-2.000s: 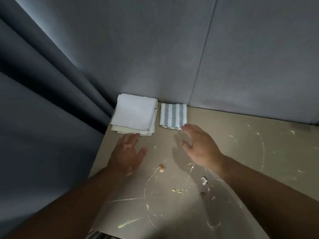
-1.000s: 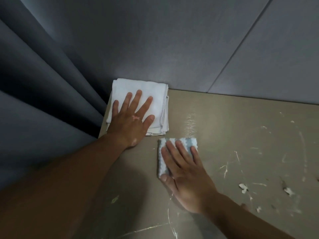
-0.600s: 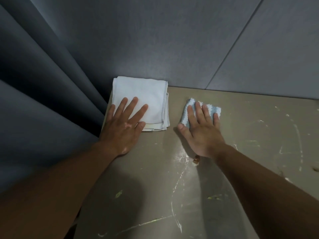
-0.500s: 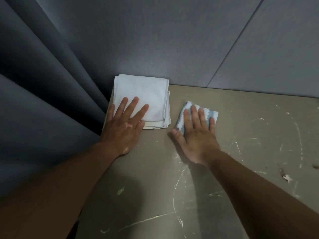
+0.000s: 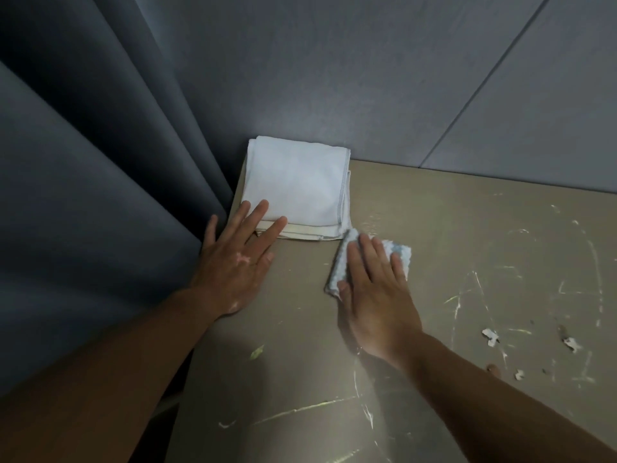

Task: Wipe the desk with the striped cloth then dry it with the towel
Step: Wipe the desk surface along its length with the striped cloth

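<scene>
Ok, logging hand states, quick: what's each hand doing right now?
Left hand: open, fingertips resting on the towel.
Right hand: open, flat, pressing the striped cloth.

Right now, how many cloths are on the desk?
2. The folded white towel sits at the back-left corner, the left hand touching its near edge; the striped cloth lies just right, under the right hand.

No readable text — no labels, brands, numbers.

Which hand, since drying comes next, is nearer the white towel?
Left. The left hand rests fingertips on the towel at its near edge; the right hand presses the striped cloth beside the towel's near right corner.
</scene>
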A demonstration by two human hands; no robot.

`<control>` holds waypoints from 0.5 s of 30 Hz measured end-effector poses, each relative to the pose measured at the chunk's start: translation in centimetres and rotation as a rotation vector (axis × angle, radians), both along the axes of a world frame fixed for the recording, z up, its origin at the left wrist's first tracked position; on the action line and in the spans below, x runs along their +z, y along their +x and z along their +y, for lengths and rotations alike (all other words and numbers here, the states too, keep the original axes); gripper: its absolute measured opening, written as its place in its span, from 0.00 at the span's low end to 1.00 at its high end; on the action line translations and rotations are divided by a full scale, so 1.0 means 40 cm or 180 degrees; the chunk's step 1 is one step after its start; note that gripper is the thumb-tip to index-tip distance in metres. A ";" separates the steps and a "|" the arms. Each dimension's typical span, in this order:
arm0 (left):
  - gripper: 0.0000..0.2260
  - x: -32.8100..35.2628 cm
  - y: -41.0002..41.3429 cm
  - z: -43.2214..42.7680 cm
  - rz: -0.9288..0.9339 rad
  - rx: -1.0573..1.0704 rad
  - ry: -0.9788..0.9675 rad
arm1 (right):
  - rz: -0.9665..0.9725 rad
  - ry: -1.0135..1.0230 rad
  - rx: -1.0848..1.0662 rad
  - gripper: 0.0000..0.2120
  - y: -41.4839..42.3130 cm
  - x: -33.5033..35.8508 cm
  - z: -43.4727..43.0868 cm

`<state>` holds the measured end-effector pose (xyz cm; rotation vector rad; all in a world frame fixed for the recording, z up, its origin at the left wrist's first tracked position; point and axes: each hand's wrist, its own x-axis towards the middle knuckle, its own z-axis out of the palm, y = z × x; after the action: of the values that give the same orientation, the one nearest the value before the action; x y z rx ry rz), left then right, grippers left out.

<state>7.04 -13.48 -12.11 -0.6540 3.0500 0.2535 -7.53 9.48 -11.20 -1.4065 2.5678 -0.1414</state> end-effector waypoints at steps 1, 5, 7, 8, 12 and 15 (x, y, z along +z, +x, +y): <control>0.25 -0.003 0.012 -0.002 0.0016 -0.0006 0.0030 | -0.0040 -0.0011 -0.0177 0.32 0.015 0.000 -0.020; 0.25 -0.015 0.059 -0.012 0.0130 0.0076 0.0260 | -0.0359 -0.0002 -0.0263 0.33 0.132 0.020 -0.078; 0.25 -0.019 0.079 -0.007 0.0148 0.0130 0.0316 | -0.0431 0.0042 0.0102 0.32 0.213 0.027 -0.074; 0.25 -0.020 0.089 -0.002 0.0159 0.0146 0.0336 | -0.0425 0.0055 0.0365 0.32 0.246 0.027 -0.061; 0.25 -0.028 0.122 0.011 0.0181 0.0369 0.0577 | -0.0200 0.0089 0.1290 0.31 0.227 0.016 -0.006; 0.24 -0.033 0.147 0.018 0.0333 0.0573 0.0755 | -0.0228 0.0194 0.1186 0.33 0.140 0.021 -0.057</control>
<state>12.91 -12.74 -13.43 -0.9234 2.9882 0.6603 -1.94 7.22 -10.34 -1.7877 2.1873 -0.0523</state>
